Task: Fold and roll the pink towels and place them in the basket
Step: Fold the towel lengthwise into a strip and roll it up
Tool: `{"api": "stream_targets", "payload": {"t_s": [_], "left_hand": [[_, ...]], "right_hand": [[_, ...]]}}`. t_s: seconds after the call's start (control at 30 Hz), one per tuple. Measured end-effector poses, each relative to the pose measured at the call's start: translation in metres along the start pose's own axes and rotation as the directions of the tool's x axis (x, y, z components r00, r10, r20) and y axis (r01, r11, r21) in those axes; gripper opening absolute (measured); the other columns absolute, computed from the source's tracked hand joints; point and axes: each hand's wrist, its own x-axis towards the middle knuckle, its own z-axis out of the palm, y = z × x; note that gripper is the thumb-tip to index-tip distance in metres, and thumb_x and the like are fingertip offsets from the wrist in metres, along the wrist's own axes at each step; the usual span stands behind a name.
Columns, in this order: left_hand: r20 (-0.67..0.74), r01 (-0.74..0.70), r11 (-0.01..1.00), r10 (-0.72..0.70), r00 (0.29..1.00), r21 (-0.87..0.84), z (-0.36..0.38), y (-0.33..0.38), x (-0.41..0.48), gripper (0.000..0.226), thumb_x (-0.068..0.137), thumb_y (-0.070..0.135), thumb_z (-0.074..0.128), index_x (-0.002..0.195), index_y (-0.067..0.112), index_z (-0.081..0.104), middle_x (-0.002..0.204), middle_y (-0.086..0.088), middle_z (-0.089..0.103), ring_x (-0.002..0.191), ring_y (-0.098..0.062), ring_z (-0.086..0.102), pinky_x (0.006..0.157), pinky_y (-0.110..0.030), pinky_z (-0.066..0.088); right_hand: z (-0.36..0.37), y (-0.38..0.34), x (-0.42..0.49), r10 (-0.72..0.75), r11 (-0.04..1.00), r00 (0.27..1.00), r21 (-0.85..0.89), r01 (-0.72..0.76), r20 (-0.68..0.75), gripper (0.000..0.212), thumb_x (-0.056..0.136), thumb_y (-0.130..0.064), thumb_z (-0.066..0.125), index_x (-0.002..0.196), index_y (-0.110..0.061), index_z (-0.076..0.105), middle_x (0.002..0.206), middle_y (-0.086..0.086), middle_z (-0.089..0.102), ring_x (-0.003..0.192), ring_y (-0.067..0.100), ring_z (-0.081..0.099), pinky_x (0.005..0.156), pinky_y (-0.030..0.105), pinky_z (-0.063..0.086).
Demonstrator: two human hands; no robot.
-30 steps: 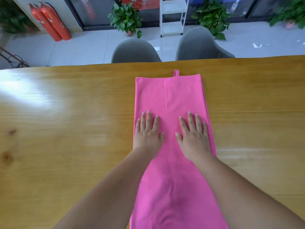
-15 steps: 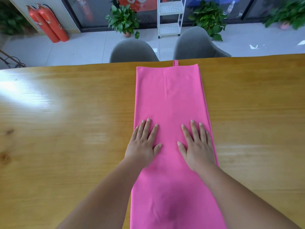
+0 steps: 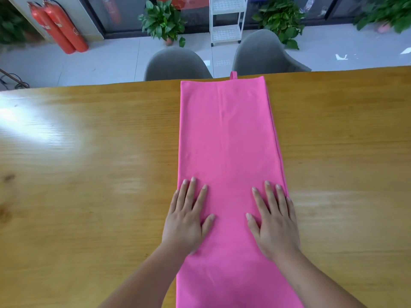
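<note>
A pink towel, folded into a long narrow strip, lies flat on the wooden table and runs from the far edge toward me. A small hanging loop sticks out at its far end. My left hand rests palm down on the strip's left edge, fingers straight and spread. My right hand lies flat on the strip near its right edge, fingers straight too. Neither hand grips the cloth. No basket is in view.
Two grey chairs stand behind the table's far edge. Beyond them are a white shelf trolley, potted plants and red fire extinguishers on the floor.
Both flat hands have slid back along the towel toward me and moved a little further apart. The towel lies stretched out longer and smoother.
</note>
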Motion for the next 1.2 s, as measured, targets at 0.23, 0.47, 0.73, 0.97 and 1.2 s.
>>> {"api": "stream_targets", "payload": {"t_s": [0.23, 0.47, 0.73, 0.97, 1.2], "left_hand": [[0.107, 0.037, 0.994, -0.049, 0.993, 0.104, -0.033, -0.008, 0.090, 0.079, 0.105, 0.069, 0.010, 0.166, 0.028, -0.017, 0.173, -0.007, -0.026, 0.160, -0.028, -0.025, 0.132, -0.049, -0.002], [0.030, -0.064, 0.997, 0.065, 0.997, -0.034, -0.034, 0.036, 0.066, 0.072, 0.110, 0.055, 0.020, 0.169, 0.019, 0.002, 0.176, -0.011, -0.007, 0.162, -0.029, -0.012, 0.132, -0.051, 0.009], [-0.005, -0.121, 0.989, 0.122, 0.993, 0.088, 0.005, 0.001, 0.004, 0.081, 0.108, 0.066, 0.028, 0.170, 0.019, 0.002, 0.176, -0.010, -0.012, 0.162, -0.030, -0.013, 0.131, -0.053, 0.014], [-0.004, -0.253, 0.967, 0.253, 0.967, 0.030, 0.013, 0.014, -0.058, 0.081, 0.109, 0.064, 0.034, 0.169, 0.017, 0.009, 0.177, -0.005, -0.003, 0.163, -0.028, -0.005, 0.130, -0.053, 0.018], [0.082, -0.265, 0.952, 0.255, 0.963, 0.152, 0.013, -0.010, -0.074, 0.086, 0.106, 0.074, 0.016, 0.168, 0.019, -0.007, 0.175, -0.006, -0.020, 0.161, -0.027, -0.019, 0.130, -0.049, 0.006]], "right_hand": [[-0.017, -0.001, 0.085, 0.018, 0.998, 1.000, -0.052, -0.017, 0.011, 0.074, 0.103, -0.066, 0.016, 0.169, -0.034, 0.001, 0.176, 0.002, -0.012, 0.162, 0.029, -0.014, 0.130, 0.054, 0.007], [-0.018, -0.044, 0.060, -0.134, 0.991, 0.991, -0.017, 0.134, -0.015, 0.069, 0.109, -0.057, 0.024, 0.169, -0.029, 0.002, 0.176, 0.003, -0.012, 0.162, 0.029, -0.014, 0.131, 0.054, 0.009], [0.002, -0.003, 0.007, -0.136, 0.990, 0.990, -0.043, 0.137, 0.023, 0.071, 0.107, -0.058, 0.028, 0.169, -0.032, 0.005, 0.177, 0.000, -0.006, 0.162, 0.025, -0.011, 0.130, 0.053, 0.016], [0.013, -0.021, -0.050, -0.230, 0.972, 0.972, -0.037, 0.232, 0.055, 0.074, 0.108, -0.061, 0.030, 0.169, -0.031, -0.001, 0.176, -0.001, -0.013, 0.162, 0.026, -0.013, 0.130, 0.052, 0.009], [0.013, 0.016, -0.071, -0.180, 0.973, 0.978, -0.123, 0.193, 0.109, 0.072, 0.108, -0.064, 0.019, 0.168, -0.032, -0.005, 0.175, -0.002, -0.020, 0.161, 0.025, -0.019, 0.130, 0.049, 0.003]]}}
